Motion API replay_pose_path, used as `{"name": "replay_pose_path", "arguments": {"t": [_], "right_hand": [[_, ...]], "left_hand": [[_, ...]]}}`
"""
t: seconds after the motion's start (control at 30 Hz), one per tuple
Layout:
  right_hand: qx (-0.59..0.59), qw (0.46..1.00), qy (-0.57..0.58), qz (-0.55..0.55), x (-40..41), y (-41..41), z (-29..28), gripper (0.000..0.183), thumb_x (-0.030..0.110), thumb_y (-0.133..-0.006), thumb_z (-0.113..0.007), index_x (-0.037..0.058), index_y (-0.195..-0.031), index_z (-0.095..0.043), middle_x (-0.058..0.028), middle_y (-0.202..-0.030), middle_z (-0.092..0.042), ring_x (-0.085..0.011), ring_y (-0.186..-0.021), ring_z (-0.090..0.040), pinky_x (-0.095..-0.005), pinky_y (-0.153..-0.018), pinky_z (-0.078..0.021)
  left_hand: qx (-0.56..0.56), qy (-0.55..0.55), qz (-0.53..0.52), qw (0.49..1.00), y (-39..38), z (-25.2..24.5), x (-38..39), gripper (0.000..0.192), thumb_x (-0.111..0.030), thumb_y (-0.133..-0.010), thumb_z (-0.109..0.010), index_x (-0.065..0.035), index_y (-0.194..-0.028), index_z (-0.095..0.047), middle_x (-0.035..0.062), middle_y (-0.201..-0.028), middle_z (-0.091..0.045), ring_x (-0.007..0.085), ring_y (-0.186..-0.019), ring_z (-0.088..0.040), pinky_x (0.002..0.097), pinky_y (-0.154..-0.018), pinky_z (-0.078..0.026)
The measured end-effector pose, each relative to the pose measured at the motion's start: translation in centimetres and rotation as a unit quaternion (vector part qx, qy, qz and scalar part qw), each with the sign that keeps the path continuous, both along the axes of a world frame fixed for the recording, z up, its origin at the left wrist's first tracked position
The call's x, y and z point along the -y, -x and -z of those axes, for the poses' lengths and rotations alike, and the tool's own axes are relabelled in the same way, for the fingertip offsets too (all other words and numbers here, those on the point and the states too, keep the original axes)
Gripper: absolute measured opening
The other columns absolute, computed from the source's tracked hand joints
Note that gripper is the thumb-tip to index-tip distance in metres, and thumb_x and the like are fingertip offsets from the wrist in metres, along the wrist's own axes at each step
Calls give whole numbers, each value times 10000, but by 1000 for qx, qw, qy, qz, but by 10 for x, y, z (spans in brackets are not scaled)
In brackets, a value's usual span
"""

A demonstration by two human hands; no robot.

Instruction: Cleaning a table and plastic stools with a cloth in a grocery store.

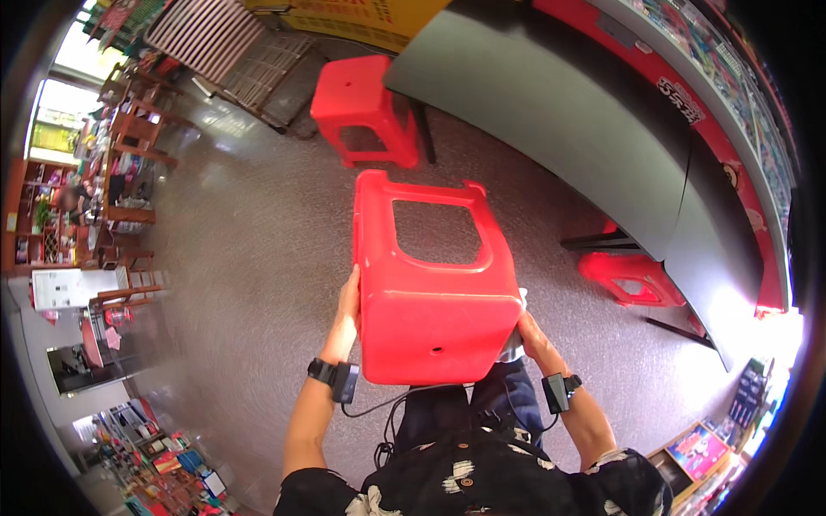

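Observation:
A red plastic stool [439,322] is held up in front of my body, tilted so that its seat faces me and its legs point away. My left hand [350,300] grips its left side, the fingers partly hidden behind the plastic. On the right side my right hand [530,332] holds the stool, with a white and grey cloth [513,345] showing beside it. Both wrists wear dark straps with small boxes and cables. Just beyond the held stool, a second red stool [355,90] stands on the floor.
A long grey table [548,109] runs from the top centre to the right, with another red stool [635,277] partly under it. A slatted folding frame [239,58] stands upper left. Wooden chairs [139,129] and a seated person [77,197] are at far left. Stocked shelves line the right.

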State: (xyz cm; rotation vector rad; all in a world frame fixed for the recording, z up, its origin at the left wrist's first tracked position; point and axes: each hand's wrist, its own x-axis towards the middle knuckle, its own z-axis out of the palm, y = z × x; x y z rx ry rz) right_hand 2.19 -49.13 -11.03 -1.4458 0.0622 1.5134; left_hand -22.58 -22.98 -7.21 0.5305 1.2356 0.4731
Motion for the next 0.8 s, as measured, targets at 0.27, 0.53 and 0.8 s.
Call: {"name": "replay_pose_path", "arguments": {"t": [0.27, 0.53, 0.8], "right_hand": [[21, 995, 19, 98, 10, -63, 53, 555, 452, -924, -436, 10, -1255, -485, -85, -1227, -540, -181, -1135, -496, -328, -952, -398], [36, 979, 155, 124, -20, -120, 109, 622, 523, -906, -429, 29, -1285, -454, -110, -1269, -508, -202, -1160, -478, -341, -970, -386], [429, 893, 1, -134, 4, -164, 187, 454, 141, -908, -390, 23, -1344, -352, -175, -1275, -481, -279, -1185, -454, -367, -1000, -351]], "left_hand": [[18, -42, 134, 990, -100, 123, -41, 522, -440, -966, -340, 0, -1150, -554, 116, -1026, -626, 188, -889, -607, 316, -786, -495], [-143, -89, 157, 973, -194, 154, -55, 599, -484, -944, -328, 48, -1070, -573, 167, -1004, -620, 248, -909, -602, 357, -824, -456], [-218, -209, 275, 913, -246, 198, -89, 813, -601, -903, -204, 119, -1013, -564, 316, -996, -585, 460, -1057, -507, 422, -897, -384]]}}
